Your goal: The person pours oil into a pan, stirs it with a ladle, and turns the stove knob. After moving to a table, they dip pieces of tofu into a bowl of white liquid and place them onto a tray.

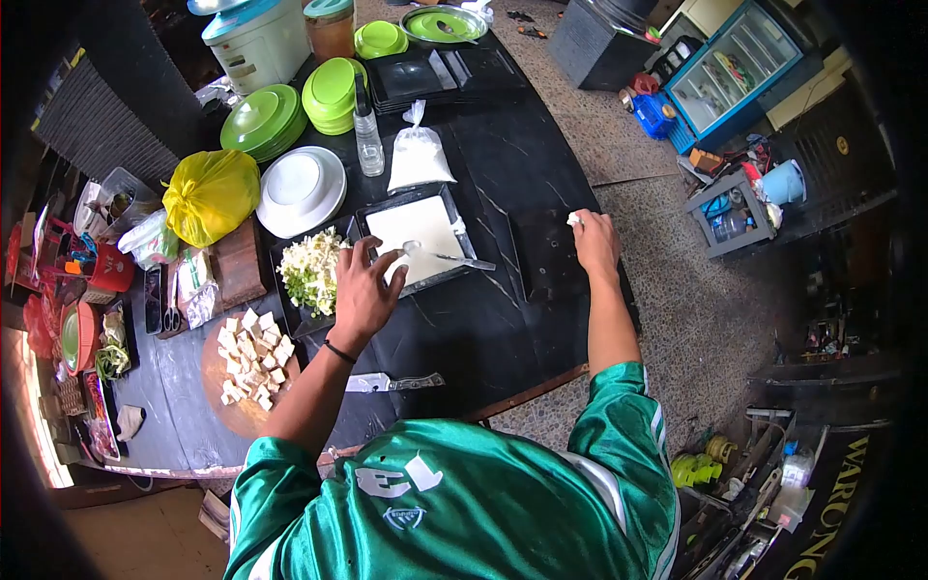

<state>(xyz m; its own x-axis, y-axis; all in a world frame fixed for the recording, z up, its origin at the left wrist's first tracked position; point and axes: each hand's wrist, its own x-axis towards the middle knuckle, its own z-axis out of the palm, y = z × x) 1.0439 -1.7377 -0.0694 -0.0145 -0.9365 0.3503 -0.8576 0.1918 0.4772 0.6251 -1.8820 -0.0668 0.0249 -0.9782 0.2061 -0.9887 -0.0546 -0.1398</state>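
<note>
My left hand hovers with fingers apart between a tray of chopped white and green vegetables and a black tray of white batter. A spoon rests in the batter, its handle over the tray's right edge. My right hand pinches a small white piece of what looks like tofu above the right edge of a dark rectangular tray. Cut tofu cubes lie heaped on a round wooden board. A knife lies near the front edge.
Behind the batter stand a bag of white powder, a clear bottle, white plates and green plates. A yellow plastic bag sits at left. Beyond the table's right edge are tiled floor and a glass-door cooler.
</note>
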